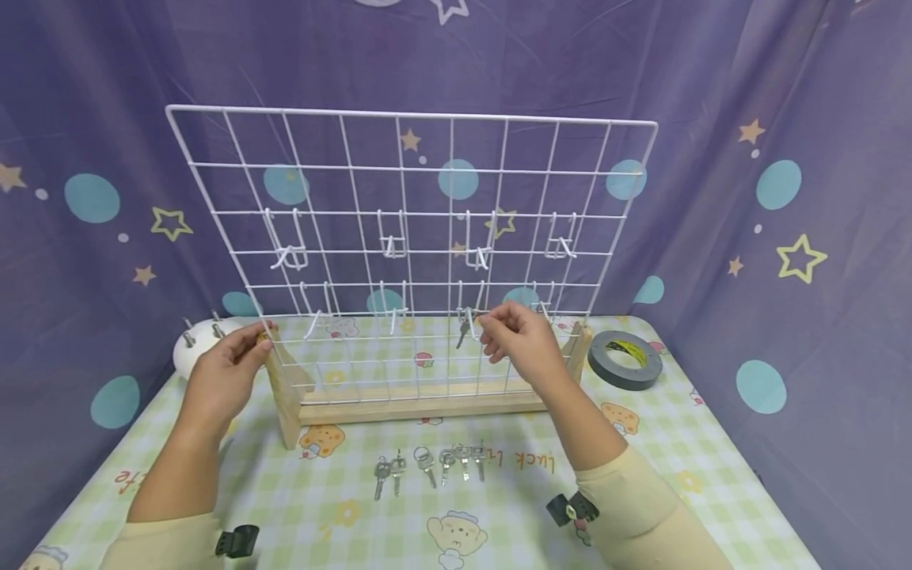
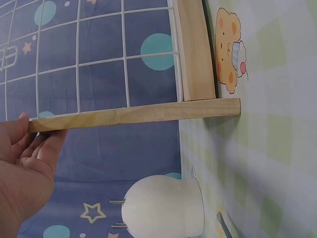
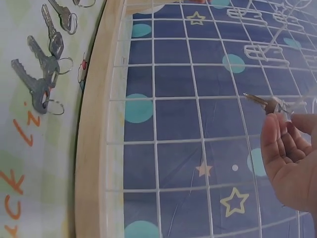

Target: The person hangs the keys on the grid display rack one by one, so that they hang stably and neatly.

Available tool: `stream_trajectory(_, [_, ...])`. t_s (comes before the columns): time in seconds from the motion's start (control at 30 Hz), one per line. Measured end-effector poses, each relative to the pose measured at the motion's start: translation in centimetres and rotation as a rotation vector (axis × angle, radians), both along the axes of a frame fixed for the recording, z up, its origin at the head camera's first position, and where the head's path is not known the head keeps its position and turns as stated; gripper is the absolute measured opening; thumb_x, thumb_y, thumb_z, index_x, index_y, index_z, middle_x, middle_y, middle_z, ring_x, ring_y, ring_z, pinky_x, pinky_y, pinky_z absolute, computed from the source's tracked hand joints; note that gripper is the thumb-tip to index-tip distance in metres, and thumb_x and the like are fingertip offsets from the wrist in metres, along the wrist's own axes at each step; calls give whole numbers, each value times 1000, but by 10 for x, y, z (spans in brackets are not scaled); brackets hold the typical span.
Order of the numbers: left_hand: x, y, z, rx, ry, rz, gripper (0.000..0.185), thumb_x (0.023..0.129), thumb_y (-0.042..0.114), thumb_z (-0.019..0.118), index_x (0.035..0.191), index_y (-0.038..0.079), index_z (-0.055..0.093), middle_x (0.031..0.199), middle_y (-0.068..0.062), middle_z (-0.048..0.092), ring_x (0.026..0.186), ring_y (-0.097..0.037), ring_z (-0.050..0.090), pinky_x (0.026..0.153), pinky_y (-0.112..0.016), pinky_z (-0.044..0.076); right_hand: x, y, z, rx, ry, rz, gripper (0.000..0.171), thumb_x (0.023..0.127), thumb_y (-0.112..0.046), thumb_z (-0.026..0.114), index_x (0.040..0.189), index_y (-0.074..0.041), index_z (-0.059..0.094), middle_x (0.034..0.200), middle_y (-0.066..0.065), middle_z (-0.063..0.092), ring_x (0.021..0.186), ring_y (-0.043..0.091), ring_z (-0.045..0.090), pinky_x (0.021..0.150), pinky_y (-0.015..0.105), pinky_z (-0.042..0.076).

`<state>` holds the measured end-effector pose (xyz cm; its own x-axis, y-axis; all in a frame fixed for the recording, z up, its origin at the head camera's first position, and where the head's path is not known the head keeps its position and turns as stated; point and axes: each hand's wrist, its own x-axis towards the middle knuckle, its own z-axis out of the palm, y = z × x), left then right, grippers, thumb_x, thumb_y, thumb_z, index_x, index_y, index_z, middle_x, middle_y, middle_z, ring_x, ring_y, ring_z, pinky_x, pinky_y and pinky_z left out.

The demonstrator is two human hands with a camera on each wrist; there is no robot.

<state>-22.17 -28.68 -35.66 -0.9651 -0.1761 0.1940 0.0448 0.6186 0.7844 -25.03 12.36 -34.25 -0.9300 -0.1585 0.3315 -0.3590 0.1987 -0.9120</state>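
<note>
A white wire grid panel (image 1: 427, 170) leans in a wooden stand (image 1: 420, 408), with several white hooks (image 1: 393, 247) in two rows. My left hand (image 1: 222, 380) grips the upper end of the stand's left side bar (image 2: 119, 115) between thumb and fingers. In front of a lower-row hook (image 1: 470, 323), my right hand (image 1: 523, 344) pinches a key by its ring end. That key (image 3: 257, 100) points away from the fingertips in the right wrist view. Whether its ring is around the hook is too small to tell. Several more keys (image 1: 426, 467) with rings lie in front of the stand.
A roll of grey tape (image 1: 625, 360) lies right of the stand. On the left stands a white rounded object (image 1: 191, 348) with metal prongs. A green checked cloth (image 1: 285, 514) covers the table, and a purple patterned curtain (image 1: 712, 237) hangs behind.
</note>
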Motion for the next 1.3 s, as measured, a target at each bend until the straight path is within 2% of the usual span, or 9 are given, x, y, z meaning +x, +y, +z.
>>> stream_trajectory(0.1, [0,0,0,3,5,-6,59,101,50,44,149,15,43,149,-10,49,134,-26,47,106,-28,47,3,8,-6,13,5,29,30,96,-37,64,98,-7,64,82,13,66,69,28,65,61,38,62])
stream_trajectory(0.27, [0,1,-1,9,11,-8,58,102,48,45,149,15,43,149,-9,49,133,-21,48,95,-7,46,7,21,-19,100,-63,161,30,96,-39,63,102,-10,64,87,12,66,77,34,65,68,41,61])
stream_trajectory(0.5, [0,1,0,9,-2,-3,57,102,49,44,150,17,42,149,-8,48,133,-21,47,103,-20,47,8,32,-45,297,-185,286,33,95,-39,65,114,-12,63,95,8,67,86,36,64,73,45,59])
stream_trajectory(0.6, [0,1,0,11,-2,-5,57,102,48,45,150,17,43,149,-9,49,133,-20,48,101,-16,47,7,33,-59,384,-220,335,35,95,-37,66,117,-10,62,95,6,66,84,30,64,73,47,59])
stream_trajectory(0.7, [1,1,0,18,13,-9,57,102,47,46,149,15,44,148,-11,50,129,-12,50,94,-7,46,7,32,-72,463,-235,375,33,94,-32,67,116,-8,64,92,2,65,81,22,63,71,44,58])
stream_trajectory(0.8, [1,2,0,31,31,-18,56,102,45,47,148,12,45,147,-12,50,124,-3,51,89,-2,45,7,29,-84,546,-226,387,27,93,-26,69,113,-8,65,89,-2,65,78,16,60,68,35,56])
stream_trajectory(0.9, [1,2,0,35,31,-23,57,102,44,47,148,11,44,148,-12,50,125,-4,51,90,-1,44,7,27,-93,625,-214,380,25,91,-23,71,112,-10,66,87,-5,64,77,13,57,66,28,52])
stream_trajectory(1.1, [1,0,0,20,11,-16,59,102,47,45,149,14,42,149,-11,48,131,-16,49,91,-3,45,10,24,-109,692,-267,360,29,87,-33,75,109,-18,66,86,-7,63,77,11,57,69,27,52])
stream_trajectory(1.3, [1,0,-1,20,19,-18,58,102,47,46,149,13,43,148,-12,49,129,-12,49,90,-1,44,10,23,-116,746,-273,345,31,83,-39,78,106,-22,66,84,-10,63,75,10,58,69,27,51])
